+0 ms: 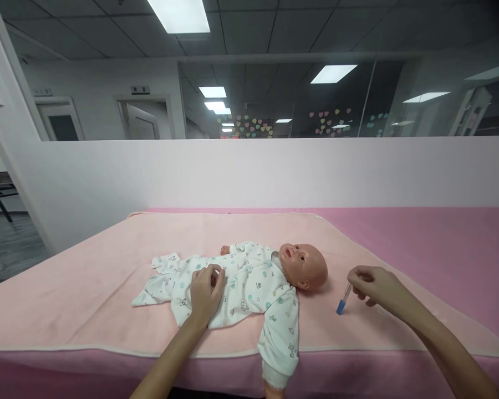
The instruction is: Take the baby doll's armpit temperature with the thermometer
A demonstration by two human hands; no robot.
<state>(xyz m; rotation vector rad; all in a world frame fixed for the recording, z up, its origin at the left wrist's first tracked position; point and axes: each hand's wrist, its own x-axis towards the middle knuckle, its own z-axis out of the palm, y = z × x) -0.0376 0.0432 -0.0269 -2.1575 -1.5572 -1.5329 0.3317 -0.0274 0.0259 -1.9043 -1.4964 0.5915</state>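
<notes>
Blue-tipped, clear slender tube point(344, 300) hangs pinched in the grip of the right hand point(372, 285) at lower right, not yet touching the bald baby doll in white printed clothing point(253, 288) at lower centre, where the left hand point(207, 291) lies curled, any hold impossible to tell.

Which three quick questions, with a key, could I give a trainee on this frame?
1. Which hand holds the blue-ended stick?
2. True or false: the doll lies on a peach blanket.
3. Which is nearest the left hand: (a) the doll's head, (b) the doll's patterned outfit, or (c) the blue-ended stick?

Key: 1. The right hand. 2. True. 3. b.
</notes>
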